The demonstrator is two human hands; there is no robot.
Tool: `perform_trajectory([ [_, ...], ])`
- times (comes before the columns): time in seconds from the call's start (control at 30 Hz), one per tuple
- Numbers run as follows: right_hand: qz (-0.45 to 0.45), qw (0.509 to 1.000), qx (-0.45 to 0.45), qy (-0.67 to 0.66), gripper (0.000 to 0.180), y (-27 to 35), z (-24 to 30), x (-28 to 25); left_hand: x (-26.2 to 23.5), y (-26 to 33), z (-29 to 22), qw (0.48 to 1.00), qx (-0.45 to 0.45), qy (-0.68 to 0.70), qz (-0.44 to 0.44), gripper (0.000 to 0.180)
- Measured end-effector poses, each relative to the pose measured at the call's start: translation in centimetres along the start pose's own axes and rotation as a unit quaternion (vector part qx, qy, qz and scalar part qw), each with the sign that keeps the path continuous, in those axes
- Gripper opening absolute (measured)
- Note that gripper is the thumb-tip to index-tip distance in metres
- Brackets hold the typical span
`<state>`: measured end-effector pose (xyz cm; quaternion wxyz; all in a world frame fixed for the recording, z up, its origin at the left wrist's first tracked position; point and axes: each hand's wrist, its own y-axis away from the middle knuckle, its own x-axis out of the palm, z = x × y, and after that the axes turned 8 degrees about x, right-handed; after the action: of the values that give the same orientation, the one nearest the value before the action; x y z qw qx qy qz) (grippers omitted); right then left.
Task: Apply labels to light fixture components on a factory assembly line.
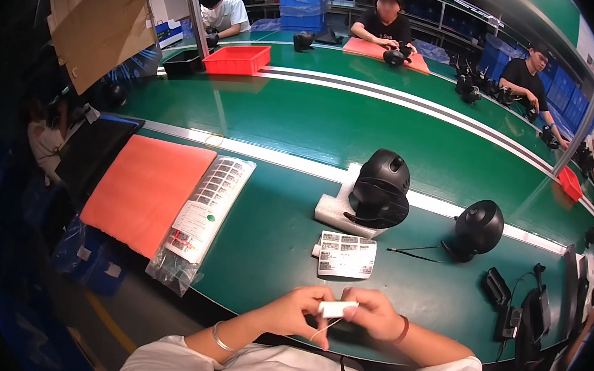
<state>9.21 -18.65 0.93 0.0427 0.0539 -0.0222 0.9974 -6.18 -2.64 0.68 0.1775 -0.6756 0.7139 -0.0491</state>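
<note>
— Where do we have the small white block [338, 308]?

— At the lower middle of the frame, pinched between both our hands. Its long side runs left to right, so the left hand [300, 309] pinches one end and the right hand [372, 313] pinches the other. Neither hand is nearer; both touch it.

— And the thin white cord [325, 329]?

— It hangs from the block, down under the left hand's fingers toward our shirt.

— What lies beyond the hands?

— Just above them in the frame, a sheet of labels [346, 255] lies flat on the green table [271, 233]. Farther up sits a black round device [380, 189] on a white foam pad [330, 209], and to the right a second black round device [477, 229] with a thin cable.

— Anything in the way?

— Nothing between the hands and the label sheet. To the left lie a clear bag of label sheets [203, 212] and an orange mat [145, 190], well apart from us. Other people work at the far side, at the top of the frame.
</note>
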Motion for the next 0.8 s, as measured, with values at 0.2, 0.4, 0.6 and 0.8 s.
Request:
perform_trajectory([
  [0.2,0.030,0.977,0.107,-0.183,0.024,-0.4,-0.8,-0.9,1.0,1.4,1.0,0.969,-0.010,0.243,-0.041,0.057],
  [0.4,-0.028,0.988,0.112,-0.105,0.019,-0.1,-0.5,-0.7,2.1,0.7,1.1,0.958,-0.130,0.252,-0.045,0.097],
  [0.6,-0.138,0.844,-0.197,0.479,0.012,-0.8,1.4,-0.4,2.3,0.5,1.8,0.964,-0.106,0.234,-0.070,0.093],
  [0.8,-0.134,0.731,-0.289,0.603,0.028,-0.5,2.9,-0.7,1.7,0.5,2.4,0.965,-0.117,0.226,-0.066,0.091],
])
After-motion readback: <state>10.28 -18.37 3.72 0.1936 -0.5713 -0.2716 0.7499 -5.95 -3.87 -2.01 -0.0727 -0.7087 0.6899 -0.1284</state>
